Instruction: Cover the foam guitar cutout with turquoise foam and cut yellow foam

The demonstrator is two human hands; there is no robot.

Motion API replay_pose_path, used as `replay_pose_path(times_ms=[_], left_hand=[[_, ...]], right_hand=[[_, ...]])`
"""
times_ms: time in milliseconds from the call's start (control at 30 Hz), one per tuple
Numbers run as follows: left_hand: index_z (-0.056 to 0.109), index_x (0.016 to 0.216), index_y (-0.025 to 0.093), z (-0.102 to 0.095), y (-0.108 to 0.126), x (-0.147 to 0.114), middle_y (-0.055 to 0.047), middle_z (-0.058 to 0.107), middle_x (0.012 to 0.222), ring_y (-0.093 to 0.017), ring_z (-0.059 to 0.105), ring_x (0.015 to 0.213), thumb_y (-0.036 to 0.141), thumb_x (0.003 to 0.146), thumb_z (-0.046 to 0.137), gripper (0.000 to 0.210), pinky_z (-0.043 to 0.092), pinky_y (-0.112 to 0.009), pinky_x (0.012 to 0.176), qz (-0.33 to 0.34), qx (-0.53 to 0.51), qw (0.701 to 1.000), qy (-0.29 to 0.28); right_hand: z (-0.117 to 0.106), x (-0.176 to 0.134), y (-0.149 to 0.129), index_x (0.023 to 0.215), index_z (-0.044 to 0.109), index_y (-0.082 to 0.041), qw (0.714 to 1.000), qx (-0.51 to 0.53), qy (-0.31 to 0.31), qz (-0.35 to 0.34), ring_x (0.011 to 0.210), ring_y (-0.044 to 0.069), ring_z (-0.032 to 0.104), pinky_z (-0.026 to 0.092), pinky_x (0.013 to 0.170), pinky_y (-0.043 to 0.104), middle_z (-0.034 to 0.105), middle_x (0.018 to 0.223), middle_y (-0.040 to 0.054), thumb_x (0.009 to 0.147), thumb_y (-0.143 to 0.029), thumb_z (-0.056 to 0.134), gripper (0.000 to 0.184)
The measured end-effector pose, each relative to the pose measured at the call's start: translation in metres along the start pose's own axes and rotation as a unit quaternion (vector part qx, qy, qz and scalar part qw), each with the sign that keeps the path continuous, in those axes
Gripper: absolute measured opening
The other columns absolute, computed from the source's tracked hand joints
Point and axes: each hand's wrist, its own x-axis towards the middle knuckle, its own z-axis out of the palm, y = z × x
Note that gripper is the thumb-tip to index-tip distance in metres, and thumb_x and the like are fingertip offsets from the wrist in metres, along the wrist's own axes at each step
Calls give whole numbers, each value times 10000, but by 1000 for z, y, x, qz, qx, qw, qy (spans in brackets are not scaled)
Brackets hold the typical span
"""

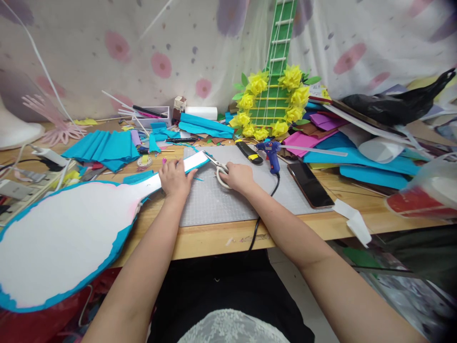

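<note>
My left hand (175,178) is closed over the narrow neck of a white guitar-shaped board (67,238) edged with blue crepe paper. The board's wide body hangs past the table's front edge on the left. In my right hand (238,177) is a pair of scissors (218,166) with pale handles, its blades at the blue paper on the neck's far end. Whether the blades are parted is too small to tell. Beneath both hands lies a grey cutting mat (210,205), with a thin blue scrap close to my left thumb.
A blue glue gun (273,156), a utility knife (249,152) and a phone (310,185) lie right of my hands. Behind stands a green paper guitar (273,95) with yellow flowers. Blue crepe paper (103,148) lies left, beside a power strip (32,193); coloured sheets pile up right.
</note>
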Motion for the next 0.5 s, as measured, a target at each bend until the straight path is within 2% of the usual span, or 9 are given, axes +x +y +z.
replay_pose_path(times_ms=[500], left_hand=[[592,1165,200,0,-1,0,-136,587,1162,-319,473,1084,508,810,547,472,322,-428,926,1,11,1000,3]], right_hand=[[2,1,-1,1035,622,-166,1000,-6,14,-1,885,272,658,443,702,324,702,944,141,875,-499,431,416]])
